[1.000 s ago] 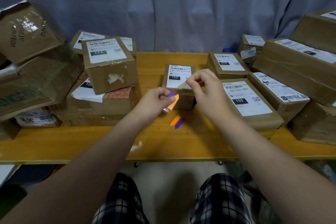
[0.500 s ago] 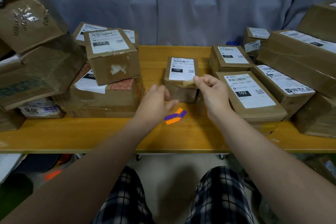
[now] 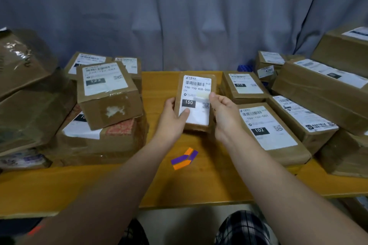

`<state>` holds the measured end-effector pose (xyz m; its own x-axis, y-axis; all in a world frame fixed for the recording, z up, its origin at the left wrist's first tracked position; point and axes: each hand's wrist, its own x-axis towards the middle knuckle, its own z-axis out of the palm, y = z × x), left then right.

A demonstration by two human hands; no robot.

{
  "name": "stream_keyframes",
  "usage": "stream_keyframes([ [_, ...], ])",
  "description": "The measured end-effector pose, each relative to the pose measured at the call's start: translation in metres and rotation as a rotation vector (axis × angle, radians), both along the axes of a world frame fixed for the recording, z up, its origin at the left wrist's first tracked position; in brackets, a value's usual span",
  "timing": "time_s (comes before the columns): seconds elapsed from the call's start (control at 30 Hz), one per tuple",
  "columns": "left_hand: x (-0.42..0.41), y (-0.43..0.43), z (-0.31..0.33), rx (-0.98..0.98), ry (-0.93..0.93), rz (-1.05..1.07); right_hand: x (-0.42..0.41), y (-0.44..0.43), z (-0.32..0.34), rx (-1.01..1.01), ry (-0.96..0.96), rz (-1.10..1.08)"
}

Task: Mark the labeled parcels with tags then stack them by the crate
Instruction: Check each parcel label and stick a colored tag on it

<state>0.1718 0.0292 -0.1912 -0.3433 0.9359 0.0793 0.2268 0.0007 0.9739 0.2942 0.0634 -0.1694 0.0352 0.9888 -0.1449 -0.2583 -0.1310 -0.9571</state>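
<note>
Left hand (image 3: 171, 120) and right hand (image 3: 226, 114) each grip small brown cardboard parcel (image 3: 196, 87), labelled 150. Best thumb the pale translucent tag (image 3: 202, 95) flat before stacking.

Tags (image 3: 184, 158) before parcel (image 3: 196, 103), on table (image 3: 99, 183)

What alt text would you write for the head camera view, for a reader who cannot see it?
A left hand and a right hand hold a small brown parcel labelled 150, its label facing the camera, at a wooden table. Nearer the person lie orange and purple tags, and labelled cardboard parcels are piled on both sides.
</note>
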Motion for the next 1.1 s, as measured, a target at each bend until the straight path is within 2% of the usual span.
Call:
stream_keyframes([
  [0.27, -0.005, -0.011, -0.011, 0.119, -0.020, -0.078, -0.003, -0.010, -0.010, 0.175, -0.143, 0.082],
  [0.47, -0.008, -0.017, 0.000, 0.131, -0.245, -0.019, -0.011, -0.007, -0.017, 0.219, -0.176, -0.020],
  [0.63, -0.004, -0.017, -0.001, 0.182, -0.123, 0.096, -0.017, -0.007, -0.018, 0.262, -0.235, -0.088],
  [0.87, -0.003, -0.010, -0.005, 0.140, -0.056, 0.176, -0.023, -0.003, -0.026, 0.361, -0.542, -0.200],
  [1.1, -0.004, -0.012, -0.003, 0.138, -0.047, 0.146, -0.012, -0.004, -0.019, 0.355, -0.569, -0.224],
])
